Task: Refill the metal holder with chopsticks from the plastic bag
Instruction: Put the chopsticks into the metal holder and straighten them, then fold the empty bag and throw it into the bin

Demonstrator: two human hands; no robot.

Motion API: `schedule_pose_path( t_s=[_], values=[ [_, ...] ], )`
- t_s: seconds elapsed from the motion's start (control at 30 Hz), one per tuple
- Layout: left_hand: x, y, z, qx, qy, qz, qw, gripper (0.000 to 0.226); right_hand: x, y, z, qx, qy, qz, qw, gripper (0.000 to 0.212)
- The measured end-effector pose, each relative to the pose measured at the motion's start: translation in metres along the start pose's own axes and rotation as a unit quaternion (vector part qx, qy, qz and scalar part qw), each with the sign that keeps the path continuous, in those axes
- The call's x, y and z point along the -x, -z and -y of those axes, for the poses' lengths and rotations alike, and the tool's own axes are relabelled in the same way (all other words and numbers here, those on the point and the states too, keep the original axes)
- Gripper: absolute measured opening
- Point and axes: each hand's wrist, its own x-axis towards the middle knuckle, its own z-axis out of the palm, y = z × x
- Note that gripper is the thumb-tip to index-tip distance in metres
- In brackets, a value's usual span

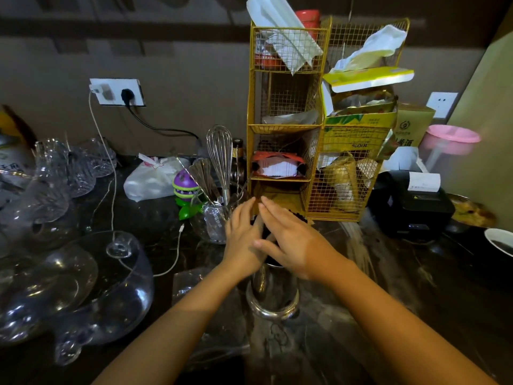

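A shiny metal holder (273,297) stands upright on the dark tabletop (361,315), close in front of the person, and dark chopsticks (298,216) stick up out of it, mostly covered by the hands. The left hand (243,237) and the right hand (288,240) are both open, fingers stretched nearly flat, pressed in from either side around the bundle above the holder's rim, with the fingertips almost meeting at the top. How many chopsticks are in the holder cannot be counted. A flat clear plastic bag (191,282) lies on the tabletop just left of the holder, partly under the left forearm; what is in it cannot be made out. Behind the hands a glass jar (212,220) holds one wire whisk (220,155) and a bunch of dark-handled utensils, with a purple and green toy (184,187) beside it. A knotted white bag (151,177) sits farther left. A yellow wire rack (286,118) with four stacked compartments holds paper, packets and a red tub, and a second wire basket (352,168) at its right holds boxes and a tissue pack. Several clear glass bowls (83,287) crowd the left side. At the right stand a black printer (410,202) and a pink-lidded jug (451,141).
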Motion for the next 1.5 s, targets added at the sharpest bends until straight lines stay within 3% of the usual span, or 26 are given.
schedule_pose_path(
  t_s=[0.33, 0.53, 0.77, 0.97, 1.07, 1.3, 1.4, 1.5],
  values=[
    [0.004, -0.005, 0.011, -0.009, 0.006, 0.076, 0.997, 0.075, 0.000, -0.013, -0.004, 0.018, -0.049, 0.081, 0.995, 0.073],
    [0.008, 0.021, 0.021, -0.021, -0.018, 0.021, 0.999, 0.077, -0.011, 0.001, 0.003, 0.029, -0.052, 0.014, 0.998, 0.074],
    [0.051, 0.046, 0.048, -0.047, -0.005, -0.030, 0.998, 0.078, -0.013, -0.003, 0.035, 0.015, 0.031, -0.029, 0.999, 0.075],
    [0.125, 0.030, 0.096, -0.047, 0.053, 0.087, 0.994, 0.083, 0.001, -0.057, 0.049, 0.025, 0.099, 0.032, 0.994, 0.075],
    [0.158, 0.016, 0.122, -0.060, 0.075, 0.160, 0.982, 0.055, 0.010, -0.091, 0.039, 0.026, 0.088, 0.103, 0.990, 0.072],
    [0.194, -0.004, 0.145, -0.101, 0.130, 0.241, 0.957, 0.065, 0.026, -0.148, 0.001, 0.040, 0.061, 0.202, 0.977, 0.064],
    [0.193, -0.008, 0.145, -0.123, 0.157, 0.255, 0.946, 0.065, 0.029, -0.161, -0.008, 0.065, 0.084, 0.208, 0.972, 0.067],
    [0.190, -0.011, 0.147, -0.128, 0.142, 0.257, 0.947, 0.082, 0.027, -0.173, -0.013, 0.067, 0.098, 0.195, 0.974, 0.056]
  ],
)
